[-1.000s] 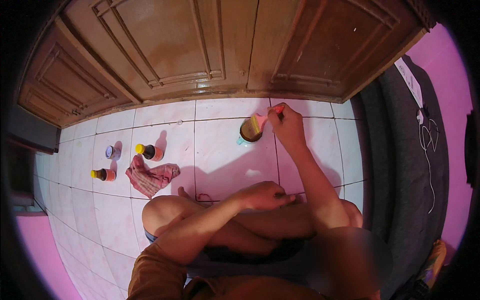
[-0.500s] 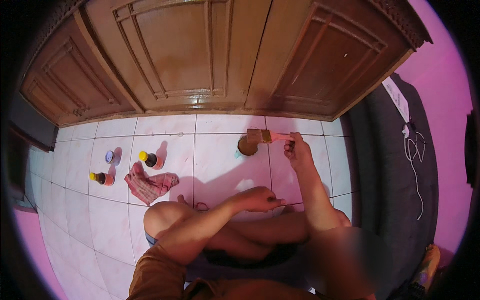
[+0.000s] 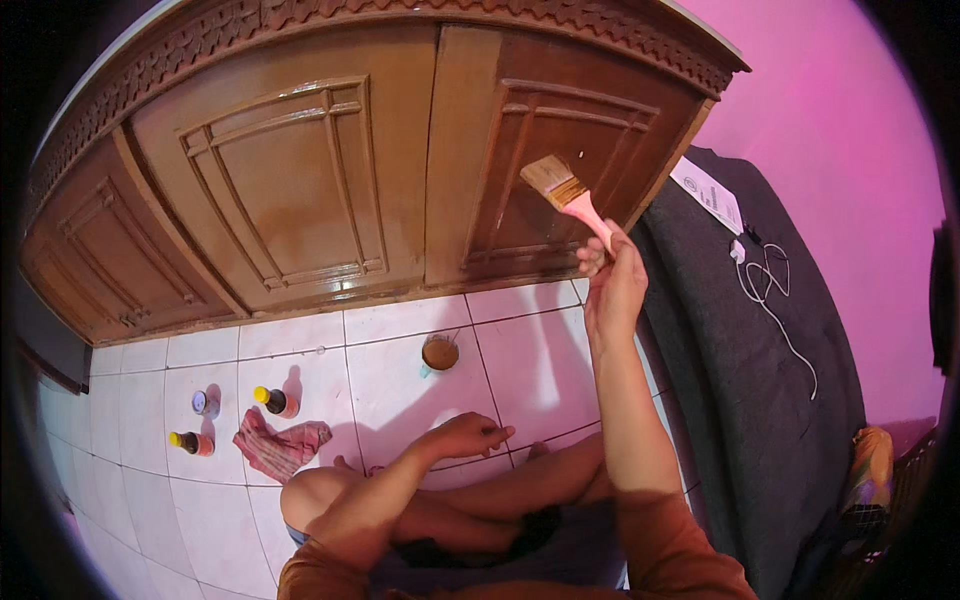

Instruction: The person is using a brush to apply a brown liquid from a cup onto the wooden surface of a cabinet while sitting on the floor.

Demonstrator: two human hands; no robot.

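Note:
My right hand (image 3: 612, 270) is closed around the pink handle of a paintbrush (image 3: 573, 197). The wide, pale bristles are raised in front of the brown cabinet's right door (image 3: 640, 150); whether they touch it I cannot tell. Over my crossed legs, my left hand (image 3: 465, 436) is loosely closed, fingers curled, with nothing visible in it. Beyond it on the tiles stands a cup (image 3: 440, 352) of brown liquid with a light green handle.
To the left on the tiled floor are two yellow-capped bottles (image 3: 276, 402) (image 3: 191, 443), a small round tin (image 3: 205, 403) and a crumpled red checked cloth (image 3: 280, 447). A dark grey mattress (image 3: 740, 380) on the right bears a white power strip (image 3: 706, 194) and cable.
My right hand has lifted the paintbrush from above the cup up to the right cabinet door. The view has tilted upward, showing more cabinet. My left hand stays over my legs.

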